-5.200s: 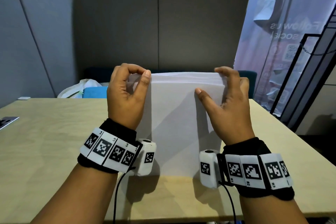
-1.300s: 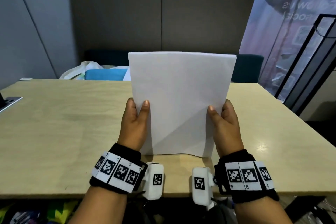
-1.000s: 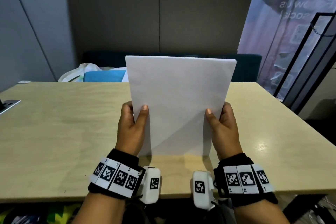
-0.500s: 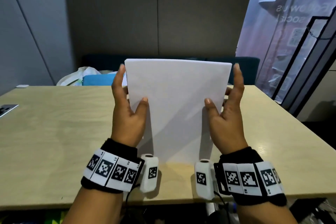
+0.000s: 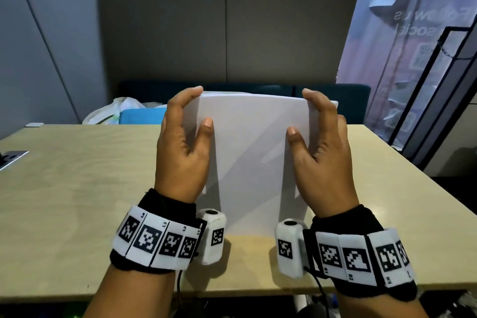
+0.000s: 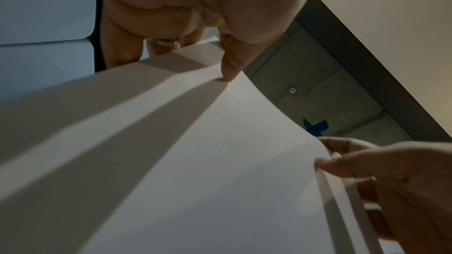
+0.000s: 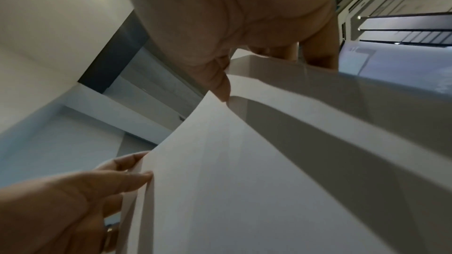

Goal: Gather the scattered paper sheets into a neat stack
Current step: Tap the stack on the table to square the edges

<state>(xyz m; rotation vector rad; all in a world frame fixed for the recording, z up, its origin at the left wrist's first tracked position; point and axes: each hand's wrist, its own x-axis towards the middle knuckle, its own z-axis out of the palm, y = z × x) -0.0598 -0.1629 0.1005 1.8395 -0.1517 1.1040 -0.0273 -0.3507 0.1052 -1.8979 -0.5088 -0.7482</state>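
My left hand (image 5: pixel 180 155) pinches the left edge of the paper stack (image 5: pixel 254 162), thumb on the near face and fingers curled over the top corner; my right hand (image 5: pixel 322 160) mirrors it on the right edge, thumb in front and fingers hooked over the top. The stack stands upright between them, its bottom edge resting on the wooden table (image 5: pixel 77 188) close to the near rim; from the wrist views the sheets bow slightly and their side edges look fanned, not quite flush. I judge the risks so: squeezing inward could buckle the sheets; loosening both grips together could let them splay or topple; the foot could skid off the near rim.
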